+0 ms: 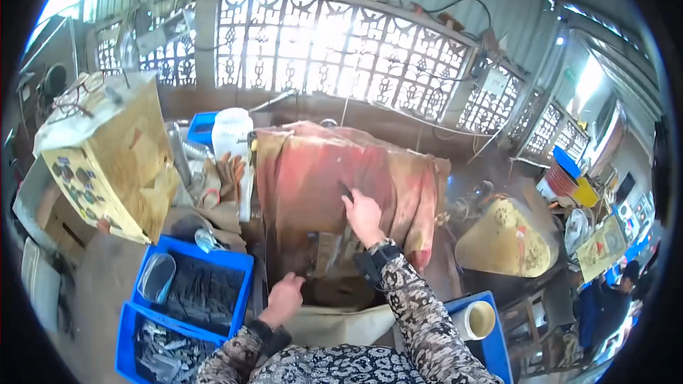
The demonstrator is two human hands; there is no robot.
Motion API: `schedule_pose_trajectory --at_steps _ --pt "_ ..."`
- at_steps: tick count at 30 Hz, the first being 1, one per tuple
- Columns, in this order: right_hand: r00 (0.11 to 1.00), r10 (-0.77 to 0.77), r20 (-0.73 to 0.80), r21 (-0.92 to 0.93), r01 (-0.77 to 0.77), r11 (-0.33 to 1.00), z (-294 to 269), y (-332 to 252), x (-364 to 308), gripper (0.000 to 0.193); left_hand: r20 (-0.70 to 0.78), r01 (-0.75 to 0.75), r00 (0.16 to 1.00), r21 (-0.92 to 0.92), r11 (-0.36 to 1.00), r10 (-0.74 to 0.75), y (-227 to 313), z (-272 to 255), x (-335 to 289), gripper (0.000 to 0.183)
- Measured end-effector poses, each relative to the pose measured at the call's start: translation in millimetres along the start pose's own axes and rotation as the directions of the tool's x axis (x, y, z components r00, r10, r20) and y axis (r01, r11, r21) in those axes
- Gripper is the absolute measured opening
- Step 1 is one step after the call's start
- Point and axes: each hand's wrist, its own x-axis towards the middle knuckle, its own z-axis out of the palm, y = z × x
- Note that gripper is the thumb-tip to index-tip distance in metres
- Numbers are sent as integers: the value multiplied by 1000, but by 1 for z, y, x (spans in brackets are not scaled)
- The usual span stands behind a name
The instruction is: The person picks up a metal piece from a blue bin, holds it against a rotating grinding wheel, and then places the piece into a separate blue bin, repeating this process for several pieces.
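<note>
My right hand [365, 217] is raised in front of a cloth [313, 171] with red and brown stains, draped over a bulky form. Its fingers pinch a small dark strip [346, 190], which points up toward the cloth. Lower and to the left, my left hand [284, 300] is closed, fingertips toward the opening below the cloth. Whatever it may hold is too small to make out. Inside the shadowed opening stand some dull, dusty parts [327, 252]. Beside my left arm, a blue bin [246, 264] holds many dark flat strips, and another blue bin [125, 327] holds greyer ones.
A dirty yellowish control box [135, 160] with knobs stands at left. Brown gloves [231, 176] and a white container [232, 131] are near the cloth. At right are a dusty yellowish hood [505, 238] and a pale pot [478, 320] in a blue tray. A person [605, 306] is far right.
</note>
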Motion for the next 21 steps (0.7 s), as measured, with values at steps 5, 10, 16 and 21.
schedule_pose_trajectory --at_steps 5,10,16,21 --pt "998 -20 -61 -3 20 1000 9 12 15 23 78 37 996 30 999 -40 -1 0 16 28" --pt "997 -37 -61 -9 36 999 17 14 24 22 48 45 998 -15 999 -45 -12 9 21 25" --pt "999 -26 -47 -9 26 1000 8 19 24 22 92 51 995 -45 998 -47 -12 19 26 23" --pt "999 -34 -23 16 35 999 12 12 21 22 85 62 995 -60 996 -57 -14 13 17 20"
